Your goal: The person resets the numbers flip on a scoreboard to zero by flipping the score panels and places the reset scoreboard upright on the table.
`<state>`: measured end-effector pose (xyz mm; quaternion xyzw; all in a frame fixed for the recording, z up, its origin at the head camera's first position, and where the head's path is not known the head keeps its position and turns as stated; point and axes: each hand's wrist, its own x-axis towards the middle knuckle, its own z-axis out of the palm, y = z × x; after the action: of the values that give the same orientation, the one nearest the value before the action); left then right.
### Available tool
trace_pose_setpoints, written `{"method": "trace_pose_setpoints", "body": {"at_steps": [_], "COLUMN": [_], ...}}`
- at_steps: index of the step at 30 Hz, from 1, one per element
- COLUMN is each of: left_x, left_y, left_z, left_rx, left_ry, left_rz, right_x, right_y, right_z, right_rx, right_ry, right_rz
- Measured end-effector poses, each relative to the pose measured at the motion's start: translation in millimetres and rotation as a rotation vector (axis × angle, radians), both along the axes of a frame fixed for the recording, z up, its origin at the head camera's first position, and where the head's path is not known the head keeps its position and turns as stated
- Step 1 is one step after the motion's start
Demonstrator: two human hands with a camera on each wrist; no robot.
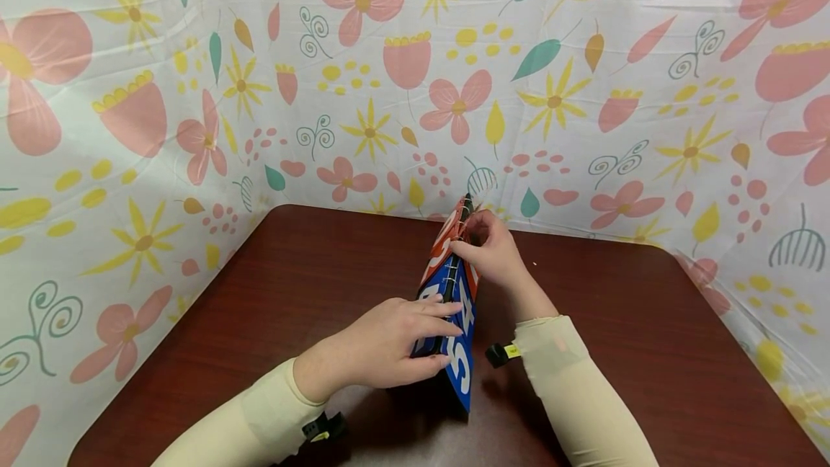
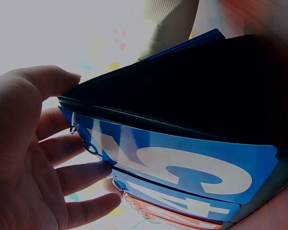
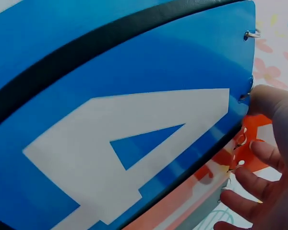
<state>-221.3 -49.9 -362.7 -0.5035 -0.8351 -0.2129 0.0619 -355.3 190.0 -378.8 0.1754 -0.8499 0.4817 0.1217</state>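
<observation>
A tabletop flip scoreboard point(image 1: 462, 319) stands on the table like a tent, with blue and red number cards ringed along its black top ridge. My left hand point(image 1: 402, 337) rests over the nearer, blue end, its fingers spread across the ridge. In the left wrist view, the thumb of my left hand point(image 2: 24, 143) touches one side of the top edge, with the fingers by the rings on the other. At the farther, red part, my right hand point(image 1: 496, 247) pinches the ridge between thumb and fingers. A blue card with a white 4 point(image 3: 173, 129) fills much of the right wrist view.
The scoreboard stands on a dark reddish-brown table point(image 1: 622, 337). A white curtain with a floral print point(image 1: 402, 121) hangs behind the table and along its sides. Black wrist cameras sit under both sleeves, close to the tabletop.
</observation>
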Motion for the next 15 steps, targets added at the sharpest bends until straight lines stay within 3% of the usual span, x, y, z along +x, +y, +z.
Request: {"method": "trace_pose_setpoints", "body": {"at_steps": [6, 15], "left_x": [-0.7, -1.1], "left_y": [-0.3, -0.7], "left_z": [0.0, -0.4], "left_rx": [0.007, 0.002], "left_ry": [-0.002, -0.003], "left_rz": [-0.006, -0.007], "right_x": [1.7, 4.3], "right_y": [-5.4, -10.7], "right_z": [-1.3, -3.7], "right_rx": [-0.061, 0.097], "right_ry": [0.038, 0.065], "right_rz": [0.081, 0.138]}}
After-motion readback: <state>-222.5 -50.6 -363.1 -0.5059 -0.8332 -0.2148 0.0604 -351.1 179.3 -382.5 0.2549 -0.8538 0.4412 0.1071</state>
